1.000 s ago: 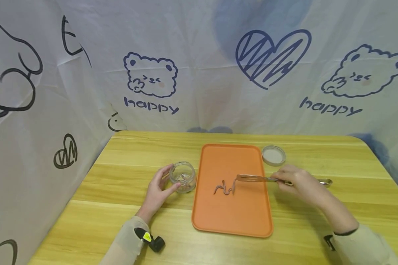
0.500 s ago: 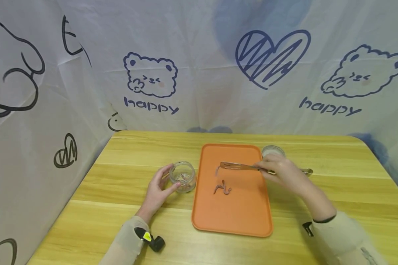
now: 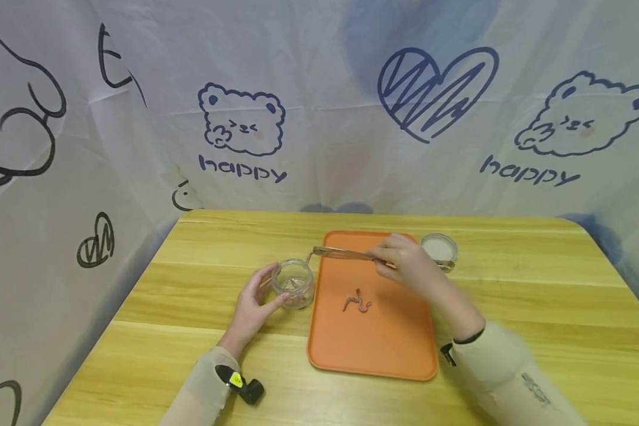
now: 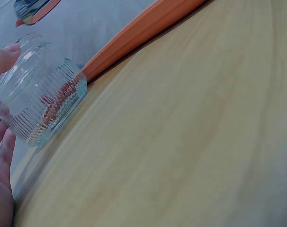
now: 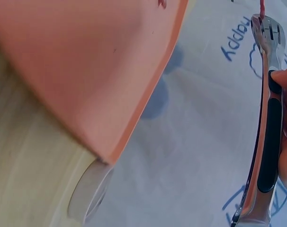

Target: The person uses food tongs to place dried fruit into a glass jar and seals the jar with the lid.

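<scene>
My left hand (image 3: 252, 307) holds a ribbed glass jar (image 3: 294, 287) upright at the orange tray's left edge, thumb and fingers on either side of it. Reddish-brown strands (image 4: 60, 104) lie in the bottom of the jar, seen through its wall in the left wrist view. My right hand (image 3: 410, 266) grips metal tongs (image 3: 346, 254) with black grip pads, held level over the tray. A thin pinkish worm (image 3: 309, 257) hangs from the slotted tips, close to the jar's rim. Several similar worms (image 3: 358, 302) lie together on the tray (image 3: 373, 349).
A round jar lid (image 3: 439, 247) lies on the wooden table (image 3: 538, 284) beyond the tray's right edge, partly overlapped by the tongs' rear end. Printed white cloth (image 3: 319, 106) hangs behind and at the left of the table.
My right hand has moved left and away from me with the tongs, carrying a worm from the tray to the jar's rim. My left hand and the jar have stayed still.
</scene>
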`<state>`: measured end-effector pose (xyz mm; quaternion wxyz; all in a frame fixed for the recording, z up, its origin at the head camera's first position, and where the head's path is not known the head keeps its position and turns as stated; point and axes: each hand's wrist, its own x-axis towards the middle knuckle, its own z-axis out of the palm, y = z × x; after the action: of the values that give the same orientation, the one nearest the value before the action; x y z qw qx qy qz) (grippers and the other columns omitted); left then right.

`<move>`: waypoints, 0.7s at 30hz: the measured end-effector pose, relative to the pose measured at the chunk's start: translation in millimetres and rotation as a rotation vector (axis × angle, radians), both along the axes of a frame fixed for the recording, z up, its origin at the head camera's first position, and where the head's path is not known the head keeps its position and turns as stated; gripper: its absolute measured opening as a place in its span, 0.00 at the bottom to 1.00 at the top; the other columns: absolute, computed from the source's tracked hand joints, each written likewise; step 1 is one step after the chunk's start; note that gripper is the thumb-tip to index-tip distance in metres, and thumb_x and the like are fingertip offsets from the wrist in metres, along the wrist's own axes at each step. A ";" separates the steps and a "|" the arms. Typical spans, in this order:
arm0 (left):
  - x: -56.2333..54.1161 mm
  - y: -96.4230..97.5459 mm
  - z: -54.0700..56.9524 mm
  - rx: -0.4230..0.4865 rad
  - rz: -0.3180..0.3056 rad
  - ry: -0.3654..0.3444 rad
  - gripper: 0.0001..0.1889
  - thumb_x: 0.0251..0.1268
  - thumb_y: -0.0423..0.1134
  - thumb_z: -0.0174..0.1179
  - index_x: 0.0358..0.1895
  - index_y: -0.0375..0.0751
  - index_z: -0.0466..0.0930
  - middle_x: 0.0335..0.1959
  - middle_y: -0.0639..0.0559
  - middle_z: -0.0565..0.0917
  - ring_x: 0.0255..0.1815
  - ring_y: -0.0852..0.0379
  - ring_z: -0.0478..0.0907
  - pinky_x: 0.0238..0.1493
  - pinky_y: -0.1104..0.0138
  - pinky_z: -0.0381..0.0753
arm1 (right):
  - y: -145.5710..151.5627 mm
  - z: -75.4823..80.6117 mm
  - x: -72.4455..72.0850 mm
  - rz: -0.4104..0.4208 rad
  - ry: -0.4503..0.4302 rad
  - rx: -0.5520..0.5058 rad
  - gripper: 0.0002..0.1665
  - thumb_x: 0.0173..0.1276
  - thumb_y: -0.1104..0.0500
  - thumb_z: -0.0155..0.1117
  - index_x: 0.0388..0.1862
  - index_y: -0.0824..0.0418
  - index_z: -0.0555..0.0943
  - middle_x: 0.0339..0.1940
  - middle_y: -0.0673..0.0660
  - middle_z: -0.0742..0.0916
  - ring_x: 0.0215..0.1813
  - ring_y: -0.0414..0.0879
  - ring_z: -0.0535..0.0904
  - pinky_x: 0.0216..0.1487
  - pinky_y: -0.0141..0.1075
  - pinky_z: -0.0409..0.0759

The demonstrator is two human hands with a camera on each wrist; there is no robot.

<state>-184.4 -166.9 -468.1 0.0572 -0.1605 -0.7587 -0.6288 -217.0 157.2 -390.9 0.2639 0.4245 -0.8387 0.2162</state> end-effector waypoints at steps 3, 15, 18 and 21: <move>0.3 0.4 0.6 0.001 -0.002 -0.003 0.35 0.57 0.26 0.65 0.67 0.26 0.60 0.67 0.33 0.65 0.68 0.39 0.61 0.69 0.53 0.61 | -8.7 -0.9 -1.0 0.020 -0.004 -0.001 0.11 0.54 0.70 0.72 0.38 0.66 0.86 0.32 0.55 0.83 0.33 0.47 0.74 0.26 0.33 0.75; 0.1 -0.3 0.2 -0.002 0.000 -0.009 0.35 0.57 0.27 0.66 0.67 0.27 0.60 0.67 0.34 0.64 0.68 0.40 0.61 0.70 0.54 0.61 | -29.9 0.8 0.1 0.031 -0.030 0.072 0.10 0.56 0.69 0.71 0.38 0.65 0.86 0.33 0.55 0.83 0.37 0.47 0.77 0.29 0.30 0.79; 0.5 -0.2 1.1 0.000 0.001 -0.014 0.35 0.57 0.27 0.66 0.67 0.27 0.60 0.67 0.34 0.64 0.67 0.39 0.62 0.69 0.53 0.61 | -32.2 1.5 0.9 0.035 -0.038 0.087 0.11 0.55 0.70 0.72 0.38 0.66 0.86 0.33 0.55 0.83 0.38 0.47 0.77 0.31 0.30 0.80; 0.7 0.1 1.5 -0.001 0.003 -0.017 0.35 0.57 0.27 0.66 0.67 0.27 0.60 0.67 0.34 0.64 0.67 0.39 0.62 0.69 0.53 0.62 | -33.9 1.5 1.3 0.048 -0.037 0.091 0.11 0.54 0.69 0.72 0.38 0.66 0.86 0.33 0.55 0.83 0.37 0.47 0.77 0.31 0.30 0.80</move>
<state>-183.8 -166.8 -466.6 0.0515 -0.1542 -0.7596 -0.6298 -215.7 123.3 -389.4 0.2234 0.4519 -0.8421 0.1917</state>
